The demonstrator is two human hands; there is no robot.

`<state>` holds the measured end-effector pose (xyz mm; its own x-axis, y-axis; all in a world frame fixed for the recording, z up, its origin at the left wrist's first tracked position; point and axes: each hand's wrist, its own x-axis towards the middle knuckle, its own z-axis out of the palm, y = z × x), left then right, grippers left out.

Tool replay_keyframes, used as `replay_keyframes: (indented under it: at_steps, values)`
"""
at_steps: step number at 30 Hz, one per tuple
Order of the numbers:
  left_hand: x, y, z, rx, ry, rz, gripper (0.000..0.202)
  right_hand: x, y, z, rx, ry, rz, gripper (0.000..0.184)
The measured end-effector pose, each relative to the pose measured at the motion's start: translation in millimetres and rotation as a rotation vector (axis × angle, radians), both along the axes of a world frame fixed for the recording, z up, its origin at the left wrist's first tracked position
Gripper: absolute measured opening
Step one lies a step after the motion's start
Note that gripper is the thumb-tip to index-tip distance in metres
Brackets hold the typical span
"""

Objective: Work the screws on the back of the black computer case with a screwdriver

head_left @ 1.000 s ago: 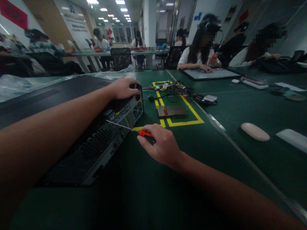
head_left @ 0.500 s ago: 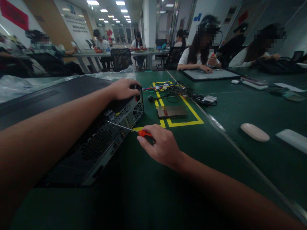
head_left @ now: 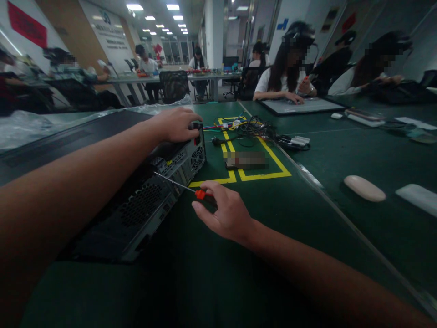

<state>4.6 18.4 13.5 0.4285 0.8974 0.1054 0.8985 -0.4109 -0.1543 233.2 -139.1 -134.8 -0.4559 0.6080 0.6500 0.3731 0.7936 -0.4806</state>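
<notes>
A black desktop computer case (head_left: pixel 146 200) lies on its side on the green table, its vented rear panel facing me. My left hand (head_left: pixel 175 124) rests closed over the case's far top corner. My right hand (head_left: pixel 223 212) grips a screwdriver (head_left: pixel 184 187) by its red and black handle. The thin metal shaft points left, and its tip touches the rear panel near the small fan grille (head_left: pixel 195 157).
Yellow tape (head_left: pixel 262 174) marks a rectangle beyond the case, with a small flat device (head_left: pixel 246 160) and tangled cables (head_left: pixel 252 127) in it. A white mouse (head_left: pixel 364 188) and a white keyboard (head_left: pixel 416 198) lie to the right. Other people sit at the far tables.
The view shifted slightly. My right hand moved a little down and left with the screwdriver, still against the rear panel. My left hand stays on the case.
</notes>
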Motion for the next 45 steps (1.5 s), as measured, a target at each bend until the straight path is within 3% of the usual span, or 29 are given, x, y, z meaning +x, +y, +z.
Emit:
replay_keyframes:
  at_steps: [6,11,15,19,22,27,33,45]
  values:
    - [11.1,-17.2,21.5,-0.045,0.134,-0.049,0.063,-2.1,4.0,-12.9,0.04,0.012,0.012,0.022]
    - [-3.6,-24.3,32.7,0.04,0.139,0.055,0.056,0.2,5.8,-17.1,0.08,0.064,0.013,0.017]
    - [-22.8,-21.9,19.9,0.093,0.071,0.201,0.061,2.7,5.8,-17.2,0.069,0.075,-0.028,0.018]
    - [-33.4,-19.0,-2.2,0.091,-0.079,0.238,0.055,-0.6,5.5,-20.2,0.046,0.088,-0.038,0.023]
    - [-34.4,-17.2,-10.5,0.105,-0.139,0.247,0.051,-5.8,4.7,-25.2,0.028,0.11,-0.044,0.023]
    - [-33.6,-10.6,-12.1,0.084,-0.185,0.285,0.044,-7.4,4.8,-31.9,0.042,0.135,-0.044,0.023]
    - [-37.4,-3.0,-13.5,0.073,-0.191,0.244,0.04,-3.0,8.5,-32.5,0.066,0.104,-0.033,0.019]
    - [-38.1,-6.9,-16.9,0.096,-0.25,0.235,0.033,-5.1,8.9,-27.7,0.068,0.049,-0.033,0.02]
